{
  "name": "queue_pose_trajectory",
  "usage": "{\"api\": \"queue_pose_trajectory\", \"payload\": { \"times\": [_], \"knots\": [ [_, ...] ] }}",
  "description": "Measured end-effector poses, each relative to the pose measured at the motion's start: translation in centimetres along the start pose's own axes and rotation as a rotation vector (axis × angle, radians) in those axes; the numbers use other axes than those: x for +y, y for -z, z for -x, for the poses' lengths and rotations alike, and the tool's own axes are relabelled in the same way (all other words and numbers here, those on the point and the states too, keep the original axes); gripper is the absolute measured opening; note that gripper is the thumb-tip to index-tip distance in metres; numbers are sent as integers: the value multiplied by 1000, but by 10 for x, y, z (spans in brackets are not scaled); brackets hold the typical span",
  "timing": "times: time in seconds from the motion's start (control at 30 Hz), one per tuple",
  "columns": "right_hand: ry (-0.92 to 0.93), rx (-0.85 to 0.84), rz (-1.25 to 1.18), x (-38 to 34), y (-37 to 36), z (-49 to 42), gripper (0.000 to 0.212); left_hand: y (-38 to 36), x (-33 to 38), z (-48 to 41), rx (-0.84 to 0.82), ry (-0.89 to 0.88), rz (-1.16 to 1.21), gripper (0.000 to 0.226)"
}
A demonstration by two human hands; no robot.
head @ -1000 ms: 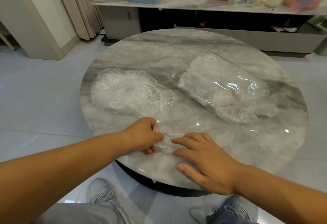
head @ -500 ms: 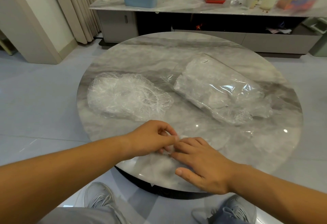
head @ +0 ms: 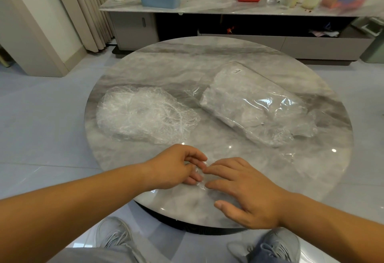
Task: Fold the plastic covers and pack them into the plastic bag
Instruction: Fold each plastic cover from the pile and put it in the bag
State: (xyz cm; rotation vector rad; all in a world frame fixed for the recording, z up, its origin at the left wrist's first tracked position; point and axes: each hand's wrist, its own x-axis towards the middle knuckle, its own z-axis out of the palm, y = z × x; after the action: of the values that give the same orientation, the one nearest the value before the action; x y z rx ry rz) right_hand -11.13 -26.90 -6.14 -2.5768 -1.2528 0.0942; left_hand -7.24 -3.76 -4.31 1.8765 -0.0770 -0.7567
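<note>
The left hand (head: 176, 167) has been drawn against the right hand (head: 249, 196), its grip pinching a plastic cover (head: 200, 182) flattened under the right's open fingers (head: 218, 168) at the worktop (head: 207, 61) edge. Air should be pressed out before creasing; the plastic bag (head: 255, 107) lies beyond.

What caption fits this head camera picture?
Left hand and right hand fold a plastic cover on the round table, beside loose covers and the plastic bag.

Left hand (head: 176, 167) and right hand (head: 249, 194) now meet fingertip to fingertip, where a second earlier a gap separates them; the cover (head: 200, 176) between them is gathered narrower.
</note>
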Motion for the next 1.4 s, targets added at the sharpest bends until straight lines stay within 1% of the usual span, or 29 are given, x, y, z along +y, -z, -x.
{"api": "queue_pose_trajectory", "payload": {
  "times": [0.07, 0.13, 0.2, 0.27, 0.33, 0.4, 0.47, 0.53, 0.6, 0.63, 0.7, 0.73, 0.8, 0.87, 0.93, 1.0, 1.07, 1.13, 1.2, 1.23, 1.33, 1.4],
  "knots": [
    [-22, 15, 21, 1, -1, 2, 38, 1, 3, 1, 0, 1, 21, 33],
    [-29, 26, 30, 2, -2, 4, 37, 4, 6, 1, 48, -19, 13, 24],
    [-17, 25, 25, 1, -2, 3, 36, 10, 7, -3, 170, -76, -103, 21],
    [1, 18, 14, 1, -2, 3, 37, 17, 7, -11, 256, -128, -295, 24],
    [41, 2, 11, 2, -1, 2, 40, 19, 11, -15, 224, -121, -393, 33],
    [97, -24, 18, 5, 0, 3, 40, 18, 16, -18, 136, -86, -415, 41],
    [138, -42, 28, 7, 2, 3, 39, 17, 22, -19, 52, -39, -488, 46],
    [168, -56, 47, 9, 4, 4, 39, 17, 22, -22, 6, 11, -569, 47],
    [178, -41, 53, 11, 5, 5, 39, 18, 18, -22, -9, 69, -536, 43],
    [162, -7, 36, 11, 5, 5, 37, 19, 15, -23, -11, 90, -494, 41],
    [56, 122, -62, 12, 5, 6, 35, 22, 11, -23, -2, 110, -383, 35],
    [-46, 197, -151, 13, 6, 6, 35, 24, 10, -24, 24, 103, -314, 32],
    [-328, 295, -430, 10, 13, 1, 36, 27, 9, -24, 91, 94, -133, 28],
    [-556, 344, -792, 7, 21, -8, 29, 27, 9, -24, 99, 98, 78, 21],
    [-646, 386, -1124, 10, 21, -16, 25, 25, 11, -24, 80, 99, 200, 25],
    [-690, 381, -1385, 12, 20, -20, 33, 20, 14, -22, 64, 92, 265, 29],
    [-730, 358, -1573, 10, 22, -23, 40, 16, 15, -21, 49, 87, 291, 37],
    [-738, 337, -1695, 7, 27, -24, 41, 13, 15, -19, 12, 78, 292, 45],
    [-718, 328, -1762, 5, 32, -24, 46, 11, 14, -18, -38, 68, 278, 40],
    [-694, 320, -1754, 5, 33, -24, 46, 9, 14, -17, -58, 68, 268, 39],
    [-650, 300, -1623, 7, 34, -24, 48, 5, 14, -16, -94, 88, 235, 43],
    [-634, 305, -1482, 8, 36, -25, 48, 3, 14, -15, -103, 112, 233, 45]
  ]
}}
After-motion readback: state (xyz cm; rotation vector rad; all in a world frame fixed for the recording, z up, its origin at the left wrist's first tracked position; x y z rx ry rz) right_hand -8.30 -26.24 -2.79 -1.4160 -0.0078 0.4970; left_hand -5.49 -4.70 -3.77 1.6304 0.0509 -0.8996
